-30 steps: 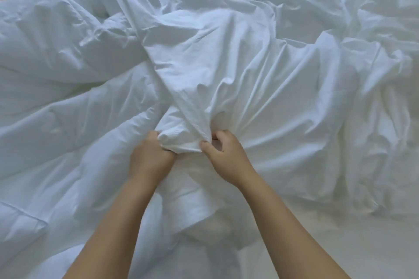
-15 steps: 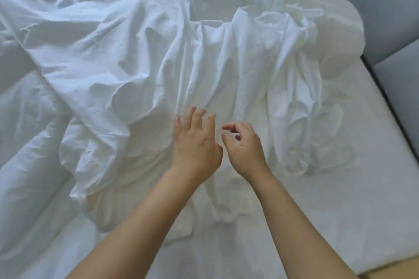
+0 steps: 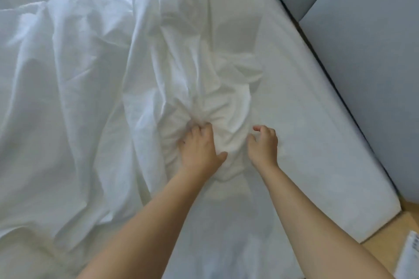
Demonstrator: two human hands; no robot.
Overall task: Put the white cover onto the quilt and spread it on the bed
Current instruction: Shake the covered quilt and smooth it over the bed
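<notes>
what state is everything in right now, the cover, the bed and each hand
white cover: crumpled in long folds, bunched near the hands, not spread flat
bed: right side bare and smooth, the rest under loose fabric
left hand: fingers curled into the bunched cover, gripping it, thumb spread
right hand: fingers loosely curled, holding nothing, beside the cover's edge

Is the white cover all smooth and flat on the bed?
No, the white cover lies bunched in deep wrinkles, with the left hand gripping a clump of it.
</notes>
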